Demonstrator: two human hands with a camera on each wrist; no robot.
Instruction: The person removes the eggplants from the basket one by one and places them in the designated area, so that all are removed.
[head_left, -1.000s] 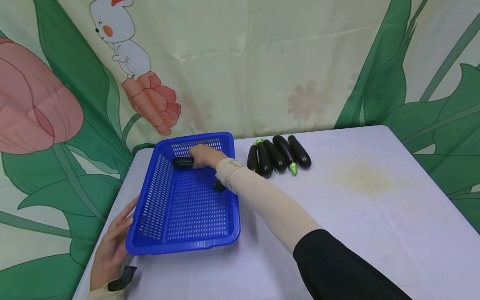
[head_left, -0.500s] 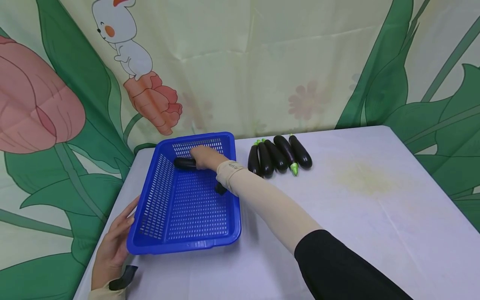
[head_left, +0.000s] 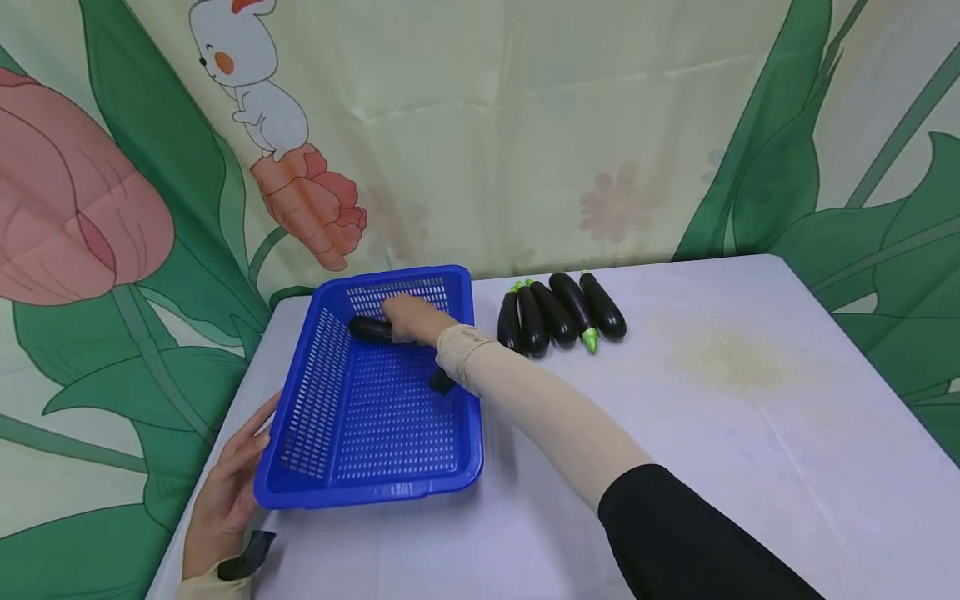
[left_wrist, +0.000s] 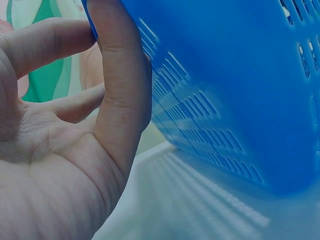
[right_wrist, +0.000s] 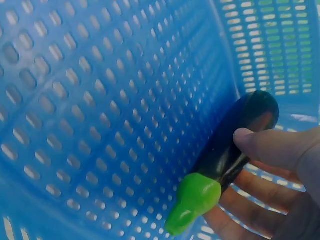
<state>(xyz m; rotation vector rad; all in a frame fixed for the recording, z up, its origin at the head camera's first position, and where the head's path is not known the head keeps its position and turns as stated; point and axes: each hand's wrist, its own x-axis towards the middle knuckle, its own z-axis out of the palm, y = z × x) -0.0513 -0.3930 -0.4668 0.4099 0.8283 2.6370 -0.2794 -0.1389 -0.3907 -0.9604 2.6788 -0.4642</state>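
Note:
A blue perforated plastic basket stands at the left of the table, its near rim raised-looking and its inside showing. My left hand holds its left rim; in the left wrist view, fingers of that hand meet the rim and outer wall. Inside the basket near the far end, my right hand grips a dark eggplant. The right wrist view gives this eggplant with a bright green stem end, thumb on top and fingers beneath, close to the basket's floor. In the head view, the hand covers much of it.
Several more dark eggplants lie side by side right of the basket, near the table's far edge. A white cloth covers the table. Behind hangs a printed curtain with plants and a rabbit. The right forearm crosses the basket's right rim.

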